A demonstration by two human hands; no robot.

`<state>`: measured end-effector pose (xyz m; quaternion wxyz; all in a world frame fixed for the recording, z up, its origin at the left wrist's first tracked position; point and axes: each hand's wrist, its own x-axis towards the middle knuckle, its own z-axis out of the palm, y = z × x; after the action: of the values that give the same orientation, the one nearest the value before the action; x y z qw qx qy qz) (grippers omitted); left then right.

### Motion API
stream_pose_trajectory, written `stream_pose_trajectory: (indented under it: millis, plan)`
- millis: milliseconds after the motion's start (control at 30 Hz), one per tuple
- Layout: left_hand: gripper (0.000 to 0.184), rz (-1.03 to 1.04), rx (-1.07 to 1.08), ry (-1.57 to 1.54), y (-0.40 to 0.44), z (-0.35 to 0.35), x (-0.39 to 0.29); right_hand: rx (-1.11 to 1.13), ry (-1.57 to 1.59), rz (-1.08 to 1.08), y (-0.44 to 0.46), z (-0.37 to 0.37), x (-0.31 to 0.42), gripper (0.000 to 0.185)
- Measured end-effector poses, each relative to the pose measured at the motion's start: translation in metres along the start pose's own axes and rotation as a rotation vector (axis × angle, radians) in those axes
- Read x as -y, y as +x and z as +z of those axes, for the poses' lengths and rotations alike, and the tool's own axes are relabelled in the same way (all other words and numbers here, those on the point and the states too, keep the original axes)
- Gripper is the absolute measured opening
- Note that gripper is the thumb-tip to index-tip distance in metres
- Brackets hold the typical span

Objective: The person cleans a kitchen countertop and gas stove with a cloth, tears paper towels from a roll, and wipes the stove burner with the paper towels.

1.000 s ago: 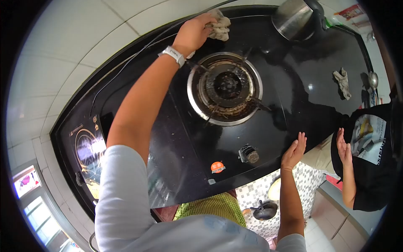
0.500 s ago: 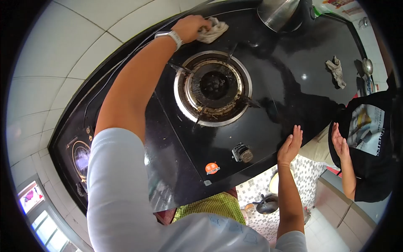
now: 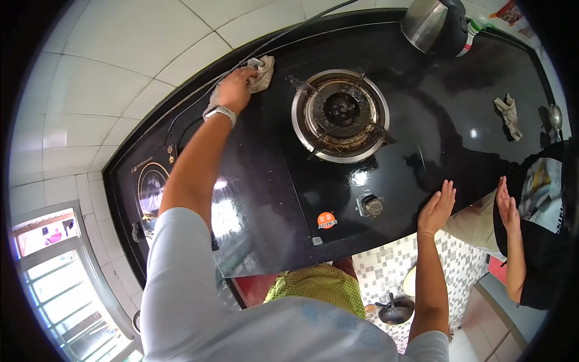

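Grasping rag (image 3: 261, 75) with your left hand (image 3: 234, 90) | rag: off-white, crumpled | loc: counter (image 3: 259, 145), by back edge, left of burner (image 3: 341, 116) | your right hand (image 3: 436, 209): released, fingers straight, at front edge | orange sticker (image 3: 326, 219) reads "AICHEN"

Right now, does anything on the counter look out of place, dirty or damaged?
Yes. The burner has brown, burnt-looking stains, unlike the glossy black counter around it. A loose rag lies crumpled towards the right.

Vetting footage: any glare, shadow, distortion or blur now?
All head view: window blown out; glare whitens patches of the black countertop; dark shadow or reflection beside the burner; fisheye bends the wall tiles, corners black; cloth under left hand fairly sharp.
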<state>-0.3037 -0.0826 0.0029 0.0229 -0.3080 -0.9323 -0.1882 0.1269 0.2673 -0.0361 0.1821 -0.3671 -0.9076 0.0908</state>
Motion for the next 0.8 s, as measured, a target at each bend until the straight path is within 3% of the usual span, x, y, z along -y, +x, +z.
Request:
stream_pose_trajectory:
  millis: [133, 233, 367, 433, 467, 500, 567, 633, 700, 767, 800]
  plan:
    - [0.036, -0.123, -0.177, 0.254, -0.023, 0.015, -0.016, 0.001, -0.004, -0.014, 0.001, 0.000, -0.001, 0.042]
    - [0.033, -0.248, -0.183, 0.246, -0.051, 0.015, -0.033, -0.004, -0.007, -0.029, 0.001, 0.002, -0.004, 0.041]
    - [0.031, -0.130, -0.176, 0.081, -0.105, 0.013, -0.048, -0.012, -0.015, -0.036, 0.001, 0.001, -0.001, 0.041]
    - [0.024, -0.244, -0.025, -0.063, -0.113, 0.000, -0.056, -0.018, -0.016, -0.038, 0.001, -0.002, 0.001, 0.041]
    - [0.021, -0.423, 0.005, -0.390, -0.104, -0.008, -0.055, -0.018, -0.018, -0.035, 0.000, -0.001, 0.001, 0.041]
    - [0.024, -0.684, -0.040, -0.504, -0.092, -0.005, -0.041, -0.014, -0.015, -0.034, 0.001, 0.001, -0.001, 0.041]
    - [0.024, -0.457, -0.241, -0.593, -0.061, -0.012, -0.031, -0.005, -0.020, -0.035, 0.000, 0.001, -0.003, 0.041]
    - [0.028, -0.020, -0.317, -0.254, -0.022, -0.014, -0.022, 0.000, -0.023, -0.032, 0.001, 0.002, -0.002, 0.041]
    - [0.034, -0.195, 0.133, -0.981, 0.008, -0.019, -0.046, 0.002, -0.028, -0.041, 0.000, 0.002, -0.003, 0.041]
    - [0.041, -0.208, 0.219, -0.403, 0.024, -0.003, -0.063, -0.003, -0.031, -0.046, 0.002, 0.002, -0.003, 0.041]
    - [0.043, -0.085, 0.148, -0.091, 0.026, 0.008, -0.066, -0.014, -0.016, -0.050, 0.003, 0.003, -0.003, 0.041]
